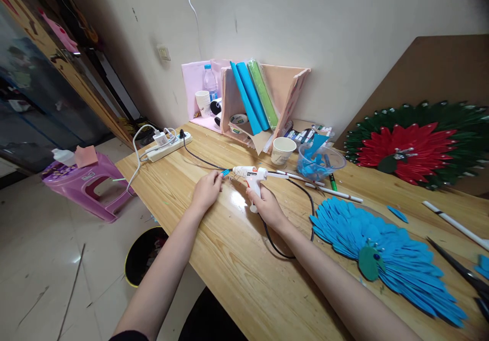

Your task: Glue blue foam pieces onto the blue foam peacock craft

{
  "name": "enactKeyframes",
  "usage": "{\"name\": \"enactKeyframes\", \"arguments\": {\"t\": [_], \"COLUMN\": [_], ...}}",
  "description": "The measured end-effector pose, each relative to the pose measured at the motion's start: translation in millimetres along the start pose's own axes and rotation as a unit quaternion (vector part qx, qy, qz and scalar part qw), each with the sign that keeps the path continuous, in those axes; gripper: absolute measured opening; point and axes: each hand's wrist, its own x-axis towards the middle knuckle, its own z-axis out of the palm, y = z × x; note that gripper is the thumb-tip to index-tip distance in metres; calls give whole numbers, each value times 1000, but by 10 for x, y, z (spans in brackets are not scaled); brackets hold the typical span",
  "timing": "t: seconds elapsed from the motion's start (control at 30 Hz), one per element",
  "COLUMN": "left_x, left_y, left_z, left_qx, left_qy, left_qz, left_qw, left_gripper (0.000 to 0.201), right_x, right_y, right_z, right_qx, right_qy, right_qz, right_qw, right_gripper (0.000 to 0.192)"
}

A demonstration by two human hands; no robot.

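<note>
Head view: my right hand (267, 206) has its grip clenched round the handle of the white glue gun (254, 174), held just above the tabletop (229, 249). My left hand (206, 191) pinches a small blue piece (225, 172) at the gun's nozzle. I note a clear bowl (321, 162) holding blue cut-outs, and beside it a paper cup (283, 150), contents not visible.

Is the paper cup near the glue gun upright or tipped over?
Upright. The paper cup stands on the wooden table with its open mouth facing up, just behind the glue gun.
</note>
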Motion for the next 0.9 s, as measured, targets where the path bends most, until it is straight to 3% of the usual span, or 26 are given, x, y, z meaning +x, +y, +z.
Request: {"name": "enactKeyframes", "arguments": {"t": [0.9], "left_x": [6], "left_y": [-12], "left_z": [5], "left_qx": [-34], "left_qy": [10], "left_qz": [-7], "left_qw": [999], "left_gripper": [28], "right_x": [6], "right_y": [5], "right_z": [2], "right_qx": [-7], "right_qy": [-10], "right_qz": [-10], "right_qw": [1000], "right_gripper": [34]}}
